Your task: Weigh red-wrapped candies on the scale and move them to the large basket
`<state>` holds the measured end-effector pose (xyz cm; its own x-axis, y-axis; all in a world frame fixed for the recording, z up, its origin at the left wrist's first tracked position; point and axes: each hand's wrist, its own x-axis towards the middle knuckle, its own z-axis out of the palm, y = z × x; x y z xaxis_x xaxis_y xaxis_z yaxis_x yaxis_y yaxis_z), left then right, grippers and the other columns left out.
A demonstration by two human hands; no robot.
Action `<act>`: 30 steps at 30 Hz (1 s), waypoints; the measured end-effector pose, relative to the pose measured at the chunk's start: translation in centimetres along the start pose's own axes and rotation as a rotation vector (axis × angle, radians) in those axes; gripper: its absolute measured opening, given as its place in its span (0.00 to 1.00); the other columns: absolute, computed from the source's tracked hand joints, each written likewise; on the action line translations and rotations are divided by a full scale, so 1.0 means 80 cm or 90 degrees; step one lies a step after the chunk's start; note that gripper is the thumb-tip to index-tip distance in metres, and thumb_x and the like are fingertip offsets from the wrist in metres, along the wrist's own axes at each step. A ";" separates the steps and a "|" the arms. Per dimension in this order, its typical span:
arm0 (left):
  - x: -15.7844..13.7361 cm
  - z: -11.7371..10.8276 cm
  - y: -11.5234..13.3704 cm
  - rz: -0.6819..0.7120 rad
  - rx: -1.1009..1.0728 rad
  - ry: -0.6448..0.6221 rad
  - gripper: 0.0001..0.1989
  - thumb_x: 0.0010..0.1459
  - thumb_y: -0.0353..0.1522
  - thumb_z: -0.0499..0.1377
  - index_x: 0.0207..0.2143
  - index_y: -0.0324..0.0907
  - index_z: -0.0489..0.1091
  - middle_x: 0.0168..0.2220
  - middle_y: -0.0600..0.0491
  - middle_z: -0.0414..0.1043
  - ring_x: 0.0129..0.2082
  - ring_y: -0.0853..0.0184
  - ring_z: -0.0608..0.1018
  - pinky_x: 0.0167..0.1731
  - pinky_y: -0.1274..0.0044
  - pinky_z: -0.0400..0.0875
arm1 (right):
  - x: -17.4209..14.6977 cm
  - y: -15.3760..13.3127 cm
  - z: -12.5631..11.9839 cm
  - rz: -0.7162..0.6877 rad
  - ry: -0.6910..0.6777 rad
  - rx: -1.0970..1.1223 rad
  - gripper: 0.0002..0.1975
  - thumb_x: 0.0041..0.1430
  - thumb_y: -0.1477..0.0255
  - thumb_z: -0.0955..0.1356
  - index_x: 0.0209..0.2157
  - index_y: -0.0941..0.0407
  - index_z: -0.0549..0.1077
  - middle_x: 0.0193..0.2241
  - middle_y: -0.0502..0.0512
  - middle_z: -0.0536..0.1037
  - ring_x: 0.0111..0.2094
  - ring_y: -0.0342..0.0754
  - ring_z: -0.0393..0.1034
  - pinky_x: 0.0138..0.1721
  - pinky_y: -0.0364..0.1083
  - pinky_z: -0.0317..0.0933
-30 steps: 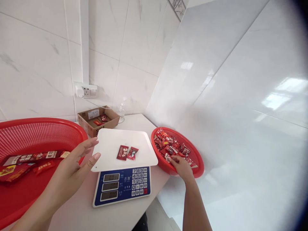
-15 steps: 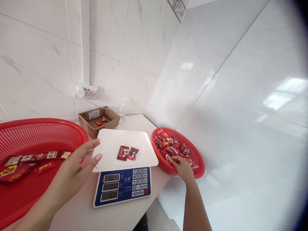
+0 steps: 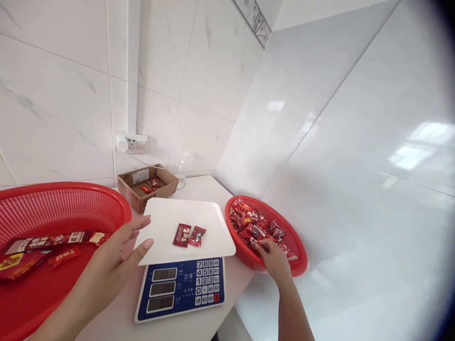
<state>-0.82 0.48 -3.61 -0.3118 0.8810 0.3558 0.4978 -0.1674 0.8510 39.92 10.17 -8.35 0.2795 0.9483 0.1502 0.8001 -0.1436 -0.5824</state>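
My left hand [image 3: 119,251] is open, thumb and fingers apart, at the left edge of the white weighing tray [image 3: 206,210]. The tray tops a digital scale [image 3: 186,284] with a blue keypad panel. Two small red snack packets lie on it, a flat dark red packet [image 3: 182,235] and a shinier packet [image 3: 197,236]. My right hand [image 3: 275,258] reaches over the near rim of the right red basket [image 3: 296,241], its fingertips pinched on a small red-and-white packet [image 3: 253,242]. Many similar red packets fill that basket.
A larger red mesh basket [image 3: 71,194] at the left holds long and small red packets. Behind the scale stand a cardboard box [image 3: 137,196] with red packets inside and a clear plastic bottle [image 3: 183,166]. Tiled walls and a wall socket [image 3: 132,144] border the white table.
The view has tilted slightly upward, so everything sits lower. My right hand stays at the basket with its fingers on the packet. My left hand keeps its open pose beside the tray.
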 end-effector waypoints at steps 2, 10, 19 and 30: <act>0.001 0.000 0.000 0.002 0.007 -0.003 0.23 0.51 0.50 0.57 0.49 0.57 0.70 0.51 0.55 0.76 0.50 0.53 0.78 0.45 0.63 0.77 | 0.001 -0.001 0.000 0.001 -0.001 -0.007 0.12 0.53 0.58 0.64 0.30 0.50 0.72 0.35 0.52 0.81 0.38 0.55 0.73 0.39 0.52 0.62; -0.001 -0.007 0.016 -0.046 0.033 -0.067 0.28 0.54 0.52 0.55 0.53 0.49 0.67 0.55 0.49 0.72 0.54 0.53 0.74 0.50 0.62 0.74 | 0.009 -0.010 -0.007 -0.003 -0.071 -0.043 0.07 0.54 0.63 0.63 0.29 0.51 0.67 0.33 0.52 0.79 0.37 0.55 0.73 0.39 0.52 0.61; -0.006 -0.005 0.008 -0.021 0.042 -0.081 0.29 0.55 0.53 0.53 0.54 0.51 0.66 0.56 0.49 0.71 0.55 0.54 0.74 0.51 0.60 0.72 | 0.013 -0.022 -0.012 -0.121 -0.089 0.096 0.12 0.57 0.58 0.62 0.34 0.52 0.67 0.37 0.52 0.77 0.39 0.52 0.71 0.44 0.51 0.62; -0.004 -0.007 0.013 -0.013 0.052 -0.077 0.29 0.54 0.53 0.53 0.54 0.50 0.67 0.55 0.49 0.72 0.54 0.54 0.75 0.51 0.61 0.72 | 0.018 -0.033 -0.006 -0.089 -0.009 0.155 0.15 0.55 0.56 0.62 0.38 0.51 0.66 0.42 0.55 0.77 0.47 0.55 0.70 0.50 0.54 0.61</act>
<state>-0.61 -0.23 -2.61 -0.2251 0.9315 0.2855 0.5576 -0.1171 0.8218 38.46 11.80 -6.20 0.1657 0.9585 0.2321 0.6790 0.0598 -0.7317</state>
